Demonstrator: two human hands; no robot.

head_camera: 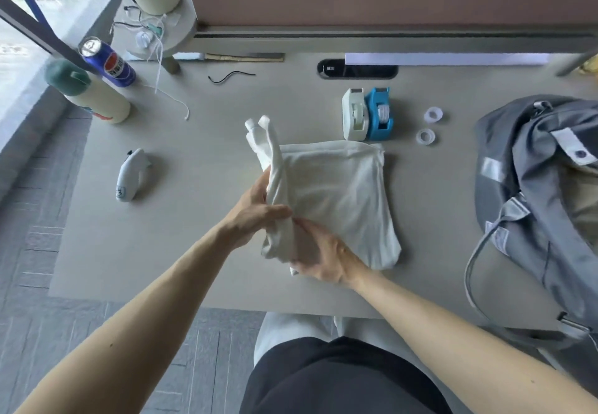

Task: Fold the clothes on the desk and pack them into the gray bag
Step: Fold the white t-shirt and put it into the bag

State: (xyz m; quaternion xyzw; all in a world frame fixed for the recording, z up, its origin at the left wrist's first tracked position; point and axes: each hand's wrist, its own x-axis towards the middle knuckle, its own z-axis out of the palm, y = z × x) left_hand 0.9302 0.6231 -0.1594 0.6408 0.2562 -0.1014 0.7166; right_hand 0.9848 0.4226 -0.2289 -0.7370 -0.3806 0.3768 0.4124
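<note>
A white garment (336,193) lies partly folded in the middle of the desk (194,251). Its left side is gathered into a raised strip that stands up off the desk. My left hand (255,216) grips that strip from the left, fingers closed over the cloth. Just below it, my right hand (317,251) clasps the strip's lower end near the front corner. The gray bag (537,193) sits open at the desk's right edge, with light cloth showing inside it.
Two tape dispensers, white (354,114) and blue (380,114), stand behind the garment, with two tape rolls (428,125) to their right. A small white gadget (131,174) lies at left. A bottle (87,91) and a can (108,62) stand at far left.
</note>
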